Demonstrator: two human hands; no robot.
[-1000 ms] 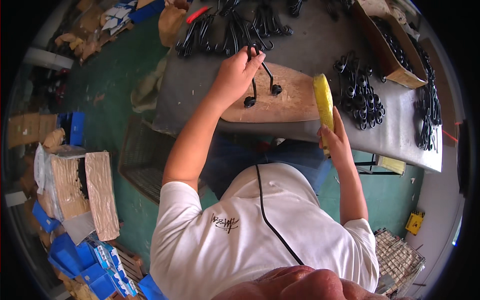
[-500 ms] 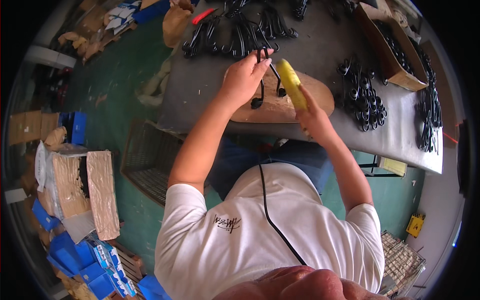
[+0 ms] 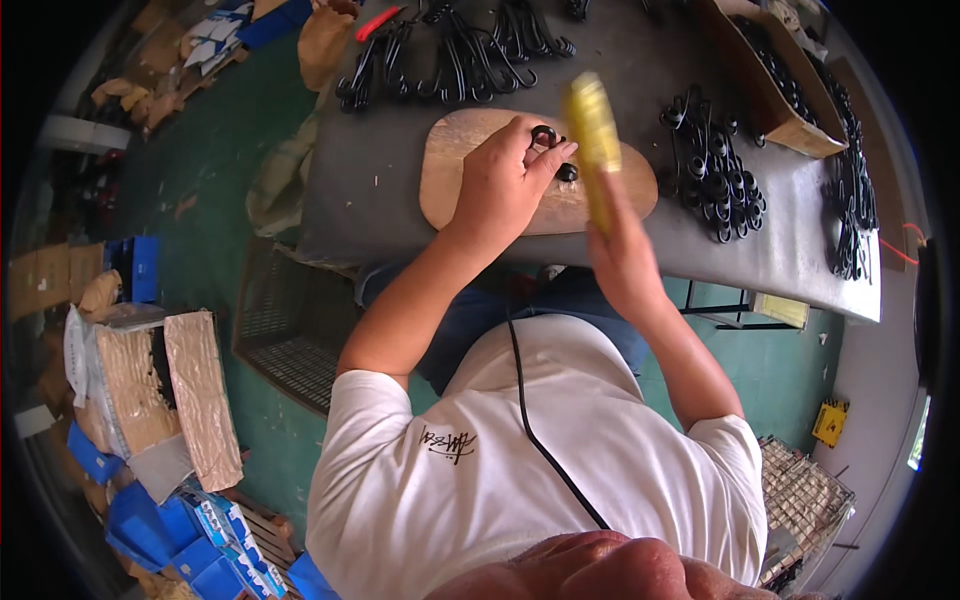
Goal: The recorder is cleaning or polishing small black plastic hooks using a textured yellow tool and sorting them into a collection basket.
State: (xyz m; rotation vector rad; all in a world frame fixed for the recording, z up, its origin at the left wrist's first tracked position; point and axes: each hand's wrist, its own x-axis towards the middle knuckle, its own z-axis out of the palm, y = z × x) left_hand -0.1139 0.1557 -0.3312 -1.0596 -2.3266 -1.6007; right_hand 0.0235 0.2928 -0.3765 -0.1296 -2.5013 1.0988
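My left hand [image 3: 505, 178] rests on an oval wooden board [image 3: 450, 165] on the grey table [image 3: 370, 190]. Its fingertips pinch a small black part [image 3: 545, 135], and a second black piece [image 3: 567, 172] lies right beside them. My right hand [image 3: 622, 250] grips a yellow tool [image 3: 592, 140], which is blurred with motion and sits just right of the left fingertips, over the board. A black cable [image 3: 540, 440] runs down my white shirt.
Black hooked parts lie in a row at the table's far side [image 3: 460, 55] and in a heap at the right [image 3: 715, 170]. A cardboard box [image 3: 775, 85] holds more. On the green floor are a wire basket [image 3: 285, 325], blue boxes [image 3: 150, 520] and a wire crate [image 3: 805, 500].
My right hand has swung the yellow tool from the board's right end in toward the black part. My left hand has stayed on the board, holding the part.
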